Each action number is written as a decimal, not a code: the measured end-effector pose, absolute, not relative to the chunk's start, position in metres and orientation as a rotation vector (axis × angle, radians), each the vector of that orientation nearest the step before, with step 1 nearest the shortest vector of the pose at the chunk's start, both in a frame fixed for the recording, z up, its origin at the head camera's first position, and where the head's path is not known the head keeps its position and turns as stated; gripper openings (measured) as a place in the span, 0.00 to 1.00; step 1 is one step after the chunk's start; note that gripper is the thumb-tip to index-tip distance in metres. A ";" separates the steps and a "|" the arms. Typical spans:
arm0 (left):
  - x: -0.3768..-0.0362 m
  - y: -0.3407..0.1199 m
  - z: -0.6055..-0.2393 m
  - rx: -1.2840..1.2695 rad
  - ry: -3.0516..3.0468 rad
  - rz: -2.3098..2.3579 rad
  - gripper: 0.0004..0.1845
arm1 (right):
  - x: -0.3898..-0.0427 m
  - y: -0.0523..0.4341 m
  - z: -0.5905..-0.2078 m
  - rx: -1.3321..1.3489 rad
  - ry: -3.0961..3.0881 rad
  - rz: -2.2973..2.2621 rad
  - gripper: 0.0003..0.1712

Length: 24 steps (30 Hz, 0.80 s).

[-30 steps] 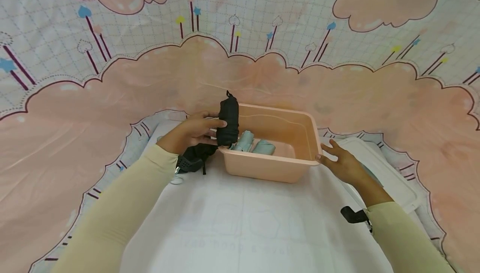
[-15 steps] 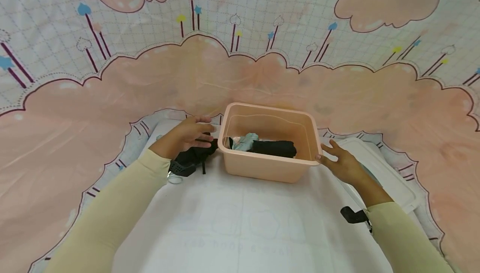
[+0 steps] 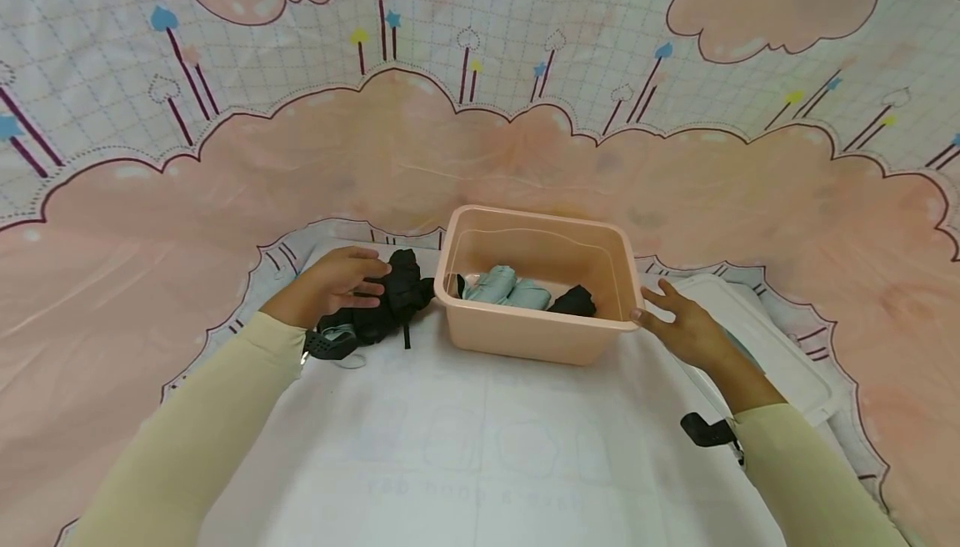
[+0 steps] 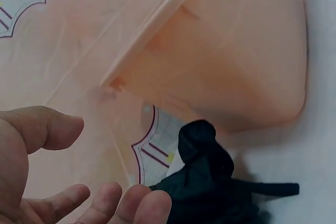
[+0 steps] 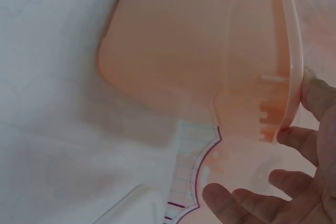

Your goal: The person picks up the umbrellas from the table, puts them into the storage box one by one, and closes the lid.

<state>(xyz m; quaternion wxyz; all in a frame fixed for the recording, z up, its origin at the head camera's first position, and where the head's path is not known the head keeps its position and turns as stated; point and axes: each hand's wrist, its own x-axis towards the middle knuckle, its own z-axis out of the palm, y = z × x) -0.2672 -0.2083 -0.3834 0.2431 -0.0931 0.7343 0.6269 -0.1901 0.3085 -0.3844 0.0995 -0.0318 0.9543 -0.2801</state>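
A peach plastic bin stands on the white cloth, seen from outside in both wrist views. Inside it lie two pale teal rolled bundles and, to their right, a black bundle, partly hidden by the front wall. My left hand is over a pile of black fabric bundles left of the bin, thumb and fingers spread apart. In the left wrist view its fingertips overlap the black fabric. My right hand pinches the bin's right rim between thumb and forefinger, other fingers loose.
A white lid-like panel lies right of the bin, under the right forearm. Behind the bin rises a peach and white printed sheet. A bit of teal fabric shows near the left wrist.
My left hand held a black bundle upright at the bin's left rim, then let it go inside. The bundle has settled rightward, and the hand has moved left over the pile. The right hand stays.
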 end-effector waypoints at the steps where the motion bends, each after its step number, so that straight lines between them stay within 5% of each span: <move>1: -0.267 -0.211 -0.384 -0.262 2.006 1.715 0.42 | -0.190 0.309 -0.385 -0.095 2.820 -0.836 0.45; 24: -0.264 -0.271 -0.420 -0.573 2.122 1.596 0.44 | -0.190 0.309 -0.385 -0.095 2.812 -0.833 0.45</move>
